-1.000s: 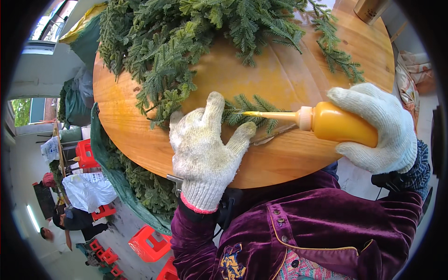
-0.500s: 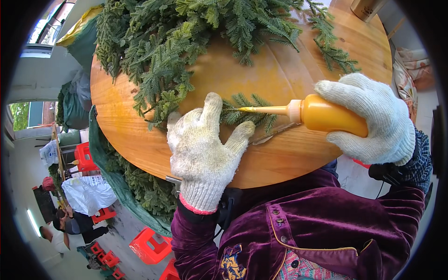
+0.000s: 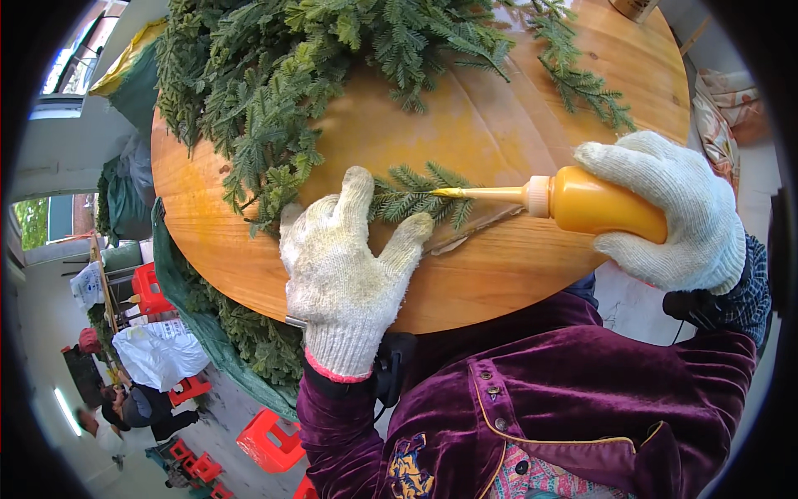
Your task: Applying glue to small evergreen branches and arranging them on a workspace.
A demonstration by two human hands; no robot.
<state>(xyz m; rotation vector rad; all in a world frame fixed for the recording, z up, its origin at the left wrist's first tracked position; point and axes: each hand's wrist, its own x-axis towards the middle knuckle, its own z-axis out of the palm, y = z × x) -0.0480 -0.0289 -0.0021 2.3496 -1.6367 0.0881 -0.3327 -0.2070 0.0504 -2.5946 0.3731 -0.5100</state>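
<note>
A small green fir sprig (image 3: 411,198) lies on the round wooden table (image 3: 465,291). My left hand (image 3: 345,258), in a stained white knit glove, rests at the sprig's left end, its index finger and thumb stretched apart. That end is hidden under the glove. My right hand (image 3: 686,208), also gloved, grips an orange squeeze bottle (image 3: 598,204) from the right, tilted nearly level. The bottle's long pointed nozzle (image 3: 482,194) reaches left, and its yellow tip sits over the sprig's needles. I cannot tell if it touches them.
A big heap of fir branches (image 3: 249,75) covers the far left of the table. Another branch (image 3: 578,75) lies at the far right, near a can (image 3: 636,8). Below the left edge hangs a green sack (image 3: 224,366) of greenery. Red stools (image 3: 270,439) and people stand beyond.
The bottle's tip has shifted to the right along the sprig, drawing away from my left hand. My left hand keeps its place by the sprig, and the whole view has shifted slightly.
</note>
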